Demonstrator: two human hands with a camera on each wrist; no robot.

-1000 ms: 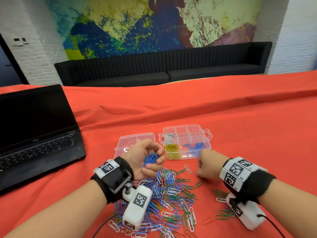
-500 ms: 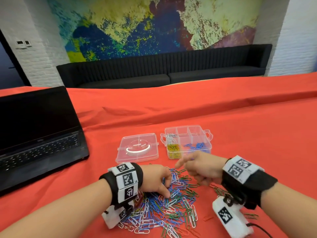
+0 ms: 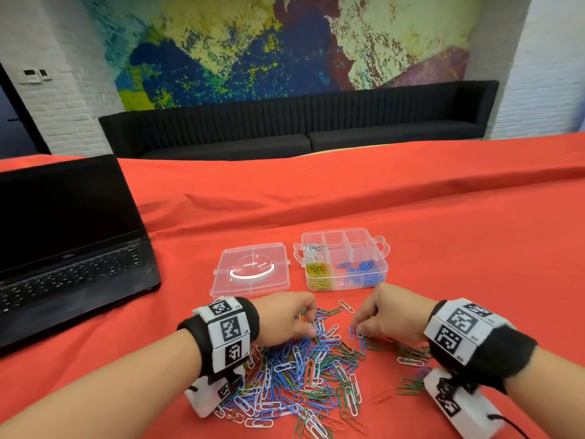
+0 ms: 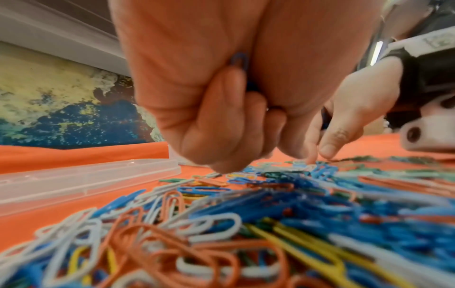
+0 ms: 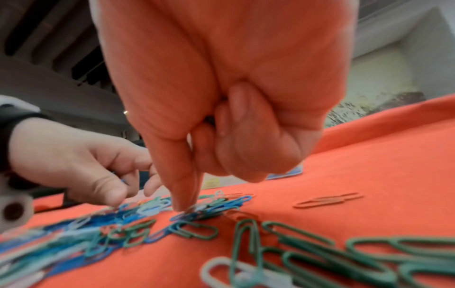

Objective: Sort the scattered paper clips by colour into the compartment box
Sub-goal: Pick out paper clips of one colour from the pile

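Red cloth covers the tabletop. From your head, both hands sit on the paper clips. The clear compartment box is just behind them, its lid beside it, a laptop at the left.

At your left wrist, your left hand has fingers curled round blue clips.

At your right wrist, your right hand is curled, one finger pressing the clips. You cannot tell if it holds any.
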